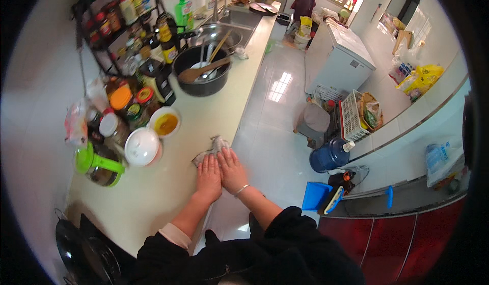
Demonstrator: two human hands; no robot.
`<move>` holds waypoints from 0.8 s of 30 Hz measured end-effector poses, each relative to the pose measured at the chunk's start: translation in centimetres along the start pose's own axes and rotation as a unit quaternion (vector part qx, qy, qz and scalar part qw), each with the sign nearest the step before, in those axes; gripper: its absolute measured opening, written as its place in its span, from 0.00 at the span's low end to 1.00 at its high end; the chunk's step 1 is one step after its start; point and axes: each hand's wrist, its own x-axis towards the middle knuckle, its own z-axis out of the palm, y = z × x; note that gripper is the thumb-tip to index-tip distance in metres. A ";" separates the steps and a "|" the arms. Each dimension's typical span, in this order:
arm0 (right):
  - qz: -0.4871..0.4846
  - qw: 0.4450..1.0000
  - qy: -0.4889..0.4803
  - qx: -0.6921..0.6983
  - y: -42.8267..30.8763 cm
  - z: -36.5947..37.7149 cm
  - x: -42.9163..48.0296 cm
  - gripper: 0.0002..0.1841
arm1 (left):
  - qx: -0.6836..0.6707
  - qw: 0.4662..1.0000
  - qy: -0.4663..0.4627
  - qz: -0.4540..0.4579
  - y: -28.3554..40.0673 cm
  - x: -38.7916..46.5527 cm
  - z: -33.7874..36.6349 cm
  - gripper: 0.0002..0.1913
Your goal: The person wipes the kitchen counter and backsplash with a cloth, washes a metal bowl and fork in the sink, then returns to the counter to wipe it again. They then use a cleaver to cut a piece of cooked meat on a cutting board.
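Note:
A damp-looking grey-white cloth (219, 143) lies bunched near the front edge of the cream countertop (183, 193). My left hand (209, 176) presses flat on its lower part, fingers pointing away from me. Beside it, touching it, my right hand (233, 170) rests with its fingertips on the cloth's right part; a bracelet circles that wrist. Left of the cloth stand a white-lidded tub (142, 146) and a white bowl of yellow-brown liquid (165, 122). Beyond them sits a black pot (202, 84) with a wooden spatula (202, 70) and other utensils in it.
Jars, bottles and a black spice rack (114, 25) line the wall. A green-lidded glass jug (100, 166) stands at the left, a wok (78, 247) at the lower left. The steel sink (238, 27) is farther along. On the floor are a blue water jug (328, 156) and a stool (313, 121).

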 end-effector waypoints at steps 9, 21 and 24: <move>-0.138 0.979 -0.150 -0.021 7.7 -3.8 9.1 0.28 | 0.052 0.988 -0.053 -0.139 3.9 9.4 -0.9 0.35; -0.183 0.975 -0.109 0.059 17.8 -4.5 19.7 0.26 | 0.040 0.989 0.102 -0.102 5.0 22.3 2.1 0.28; -0.222 0.968 -0.095 0.063 21.5 -4.7 23.5 0.24 | 0.077 0.980 0.167 -0.078 6.0 27.5 2.5 0.22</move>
